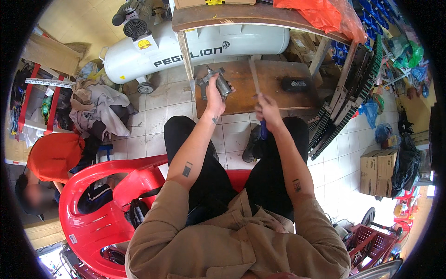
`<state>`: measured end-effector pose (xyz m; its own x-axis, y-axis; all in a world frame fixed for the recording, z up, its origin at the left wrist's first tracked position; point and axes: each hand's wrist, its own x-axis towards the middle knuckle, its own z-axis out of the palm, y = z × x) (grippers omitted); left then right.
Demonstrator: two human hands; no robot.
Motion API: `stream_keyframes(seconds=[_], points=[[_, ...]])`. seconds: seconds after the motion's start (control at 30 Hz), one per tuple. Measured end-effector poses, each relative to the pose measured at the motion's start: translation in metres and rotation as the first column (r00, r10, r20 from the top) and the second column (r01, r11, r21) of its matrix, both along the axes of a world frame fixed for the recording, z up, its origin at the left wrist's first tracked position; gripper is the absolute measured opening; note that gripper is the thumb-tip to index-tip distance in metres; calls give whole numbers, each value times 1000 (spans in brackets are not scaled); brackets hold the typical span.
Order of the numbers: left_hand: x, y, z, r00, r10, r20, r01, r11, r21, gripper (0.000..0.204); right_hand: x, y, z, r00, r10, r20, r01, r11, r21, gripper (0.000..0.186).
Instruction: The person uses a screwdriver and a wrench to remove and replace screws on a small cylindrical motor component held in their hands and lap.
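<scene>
My left hand (215, 98) is closed around a grey metal motor part (223, 86) with a round, cylindrical body, held above the low wooden shelf (239, 103). In my right hand (268, 110) is a blue-handled tool (264, 131) with a long, flat, greyish blade pointing away from me; it looks like a file. The blade is apart from the metal part, to its right. A small black case (295, 84) lies at the right of the shelf.
A wooden table top (223, 17) stands over the shelf, with a white air compressor tank (134, 58) behind. Dark toothed strips (344, 100) lean at the right. At the left are a red plastic chair (74, 195), a heap of cloth (100, 107) and another person in orange (53, 156).
</scene>
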<state>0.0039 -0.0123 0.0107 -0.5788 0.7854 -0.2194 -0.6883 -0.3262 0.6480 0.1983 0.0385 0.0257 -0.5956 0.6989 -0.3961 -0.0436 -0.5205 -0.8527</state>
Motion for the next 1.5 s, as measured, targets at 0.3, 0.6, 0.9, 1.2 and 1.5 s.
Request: stream_keyframes(seconds=[0.3, 0.6, 0.9, 1.2, 1.5], points=[[-13, 1, 2, 998, 62, 17, -61, 998, -28, 30, -9, -17, -7, 932, 322, 167, -357, 898, 257, 28], [-13, 0, 6, 994, 100, 51, -99, 995, -16, 28, -12, -22, -12, 917, 316, 242, -390, 837, 384, 28], [-12, -3, 11, 992, 32, 121, -28, 999, -35, 30, -13, -26, -8, 922, 316, 224, -378, 856, 351, 28], [-11, -2, 8, 998, 38, 46, -36, 999, -35, 29, -13, -24, -11, 927, 296, 231, -363, 867, 343, 30], [-8, -5, 16, 985, 81, -150, -89, 995, -43, 27, -4, -14, -19, 925, 298, 237, -367, 864, 344, 42]])
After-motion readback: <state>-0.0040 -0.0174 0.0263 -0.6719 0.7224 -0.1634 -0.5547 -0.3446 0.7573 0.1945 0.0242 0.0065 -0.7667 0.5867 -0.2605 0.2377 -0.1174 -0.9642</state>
